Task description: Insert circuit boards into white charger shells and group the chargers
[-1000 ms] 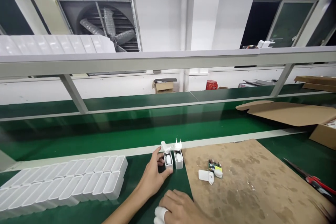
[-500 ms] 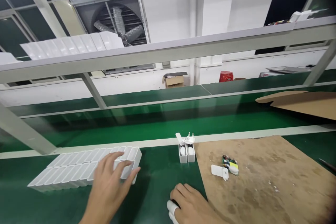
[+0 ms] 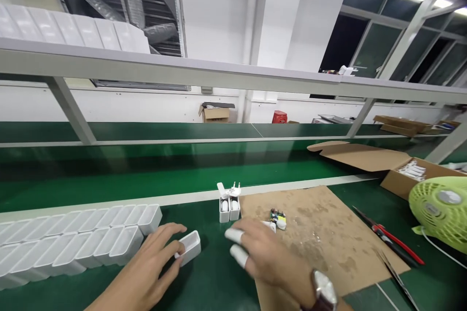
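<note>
Left hand (image 3: 149,272) gripping white casing (image 3: 189,247) (open side up), right hand (image 3: 266,255) hovering

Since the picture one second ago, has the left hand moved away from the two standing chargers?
Yes. The left hand moved left, away from the standing chargers, and now touches a white casing beside the casing rows.

Lying on the bench, the cardboard sheet (image 3: 328,238). Left of it, touching its edge: two upright chargers (image 3: 229,204). Further left: rows of casings (image 3: 73,240). On it: circuit board (image 3: 278,217). Right of it: pliers (image 3: 390,235), fan (image 3: 441,211).
</note>
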`<state>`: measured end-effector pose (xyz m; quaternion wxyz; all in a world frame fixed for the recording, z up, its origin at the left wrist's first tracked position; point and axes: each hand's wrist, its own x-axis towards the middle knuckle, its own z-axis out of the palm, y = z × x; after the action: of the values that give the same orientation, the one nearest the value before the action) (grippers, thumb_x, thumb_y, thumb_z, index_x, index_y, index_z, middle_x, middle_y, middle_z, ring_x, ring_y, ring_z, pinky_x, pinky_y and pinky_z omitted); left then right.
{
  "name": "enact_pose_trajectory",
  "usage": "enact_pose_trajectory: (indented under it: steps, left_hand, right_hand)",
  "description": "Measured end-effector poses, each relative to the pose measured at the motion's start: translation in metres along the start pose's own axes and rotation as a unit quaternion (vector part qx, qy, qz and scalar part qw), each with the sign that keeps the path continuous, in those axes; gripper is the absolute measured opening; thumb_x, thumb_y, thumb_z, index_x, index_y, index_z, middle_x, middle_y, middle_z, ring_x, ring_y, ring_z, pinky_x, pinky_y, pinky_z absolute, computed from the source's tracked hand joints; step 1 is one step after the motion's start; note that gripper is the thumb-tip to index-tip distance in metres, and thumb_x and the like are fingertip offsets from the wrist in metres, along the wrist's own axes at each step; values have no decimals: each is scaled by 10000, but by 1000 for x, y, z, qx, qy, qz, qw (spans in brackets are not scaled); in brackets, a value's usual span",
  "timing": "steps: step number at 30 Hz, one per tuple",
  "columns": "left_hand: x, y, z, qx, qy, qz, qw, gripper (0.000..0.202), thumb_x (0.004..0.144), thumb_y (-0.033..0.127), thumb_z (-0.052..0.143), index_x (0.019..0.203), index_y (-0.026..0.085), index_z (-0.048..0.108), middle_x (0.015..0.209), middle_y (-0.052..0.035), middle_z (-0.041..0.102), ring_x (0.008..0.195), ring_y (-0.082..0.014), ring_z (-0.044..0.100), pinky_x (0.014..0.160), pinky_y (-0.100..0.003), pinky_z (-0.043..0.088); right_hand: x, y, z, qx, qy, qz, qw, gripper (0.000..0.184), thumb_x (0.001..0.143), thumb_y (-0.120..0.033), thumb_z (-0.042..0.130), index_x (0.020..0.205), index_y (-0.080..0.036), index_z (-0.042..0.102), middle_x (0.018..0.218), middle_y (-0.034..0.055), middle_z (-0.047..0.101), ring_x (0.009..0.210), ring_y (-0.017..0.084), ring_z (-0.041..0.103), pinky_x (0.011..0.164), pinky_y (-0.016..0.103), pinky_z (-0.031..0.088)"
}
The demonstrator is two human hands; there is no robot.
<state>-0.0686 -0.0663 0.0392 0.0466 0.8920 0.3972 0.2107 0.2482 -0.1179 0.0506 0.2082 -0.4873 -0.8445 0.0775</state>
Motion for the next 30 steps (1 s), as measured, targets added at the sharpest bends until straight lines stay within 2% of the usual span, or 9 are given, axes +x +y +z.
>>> enact_pose_trajectory:
  steps: [3,5,10,14,17,20,23,27,30]
  left_hand:
    - [5,-19,1,-10,-3,12,1000,310,1063,386,420,1039,324,723,1392,-73,629,1168,-314,688,889,-408,619]
    - [8,-24,3,-32,-8,6,999,341,1069,382,396,1090,333,733,1380,-74,640,1019,-276,750,772,-333,630]
    - [11,-10,7,-91,-43,-54,993,220,988,481,582,1093,361,734,1509,-34,558,966,-268,760,745,-319,618]
    - [12,0,2,-140,-75,-100,982,246,904,523,699,851,283,702,1496,-34,542,901,-260,749,701,-325,589]
    - [18,4,-7,-163,-108,-103,975,277,910,472,701,782,238,626,1424,-57,558,911,-243,735,764,-327,570]
    - [23,8,-14,-181,-131,-86,971,161,935,348,643,835,239,580,1340,-43,571,1016,-231,698,913,-343,549]
    - [19,7,-14,-219,-106,-77,967,110,925,285,636,937,251,532,1248,-42,579,1062,-226,655,976,-361,540]
    - [3,2,-2,-297,-72,-110,946,287,941,291,649,1166,280,472,1203,-46,592,1113,-227,647,1043,-409,549]
    - [-9,-1,9,-310,-63,-144,937,461,944,334,679,1344,301,452,1320,-87,606,1259,-279,624,1114,-484,527]
  right_hand:
    - [-21,43,-33,-23,36,137,990,386,928,-104,475,1270,-135,650,1239,196,661,1132,347,623,971,530,531]
    - [-36,69,-44,-25,40,188,981,351,898,-120,506,1207,-90,668,1164,226,672,1104,388,634,943,568,535]
    - [-54,96,-39,43,35,222,973,342,933,-254,590,1249,-159,681,1172,154,712,1051,315,684,962,493,559]
    - [-44,68,-38,145,23,206,967,473,967,-360,631,1404,-182,600,1284,131,700,1059,248,714,986,400,589]
    - [-24,31,-39,247,-46,124,960,507,900,-267,710,1400,-274,625,1337,70,689,1150,241,699,1039,379,576]
    - [-1,1,-34,226,-117,21,967,591,874,-67,589,1418,-293,630,1488,56,610,1366,263,583,1183,446,474]
    - [15,-10,-23,136,-111,16,984,670,887,-19,497,1522,-230,530,1614,92,475,1505,285,427,1267,513,349]
    - [19,-8,-8,98,-126,27,987,713,866,-297,783,1525,-236,520,1549,140,543,1378,365,565,1142,516,509]
    - [14,-6,4,55,-155,-6,986,738,732,-108,794,1440,-155,591,1415,186,632,1299,384,614,1079,500,559]
